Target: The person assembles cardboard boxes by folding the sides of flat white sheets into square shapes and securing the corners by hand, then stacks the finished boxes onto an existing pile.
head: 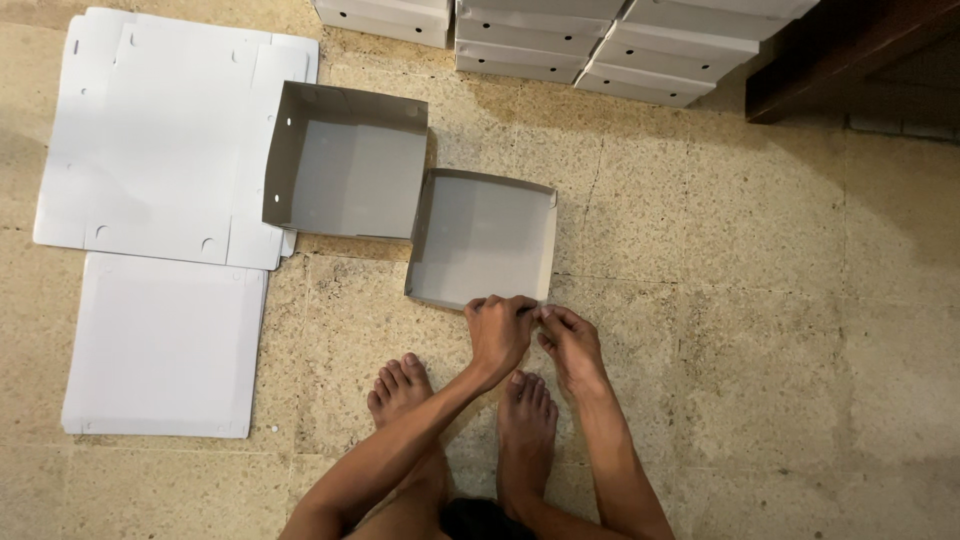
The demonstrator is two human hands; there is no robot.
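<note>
A shallow grey cardboard box tray (480, 235) lies on the stone floor just in front of my bare feet. My left hand (498, 328) and my right hand (568, 340) meet at the tray's near right corner, fingers pinching the near wall edge together. A second, deeper open grey box (345, 160) stands touching the tray's far left corner.
A stack of flat white die-cut cardboard sheets (165, 130) lies at the far left, with another white stack (165, 345) nearer me. Rows of finished white boxes (600, 40) line the far edge. Dark wooden furniture (850, 40) stands at the top right.
</note>
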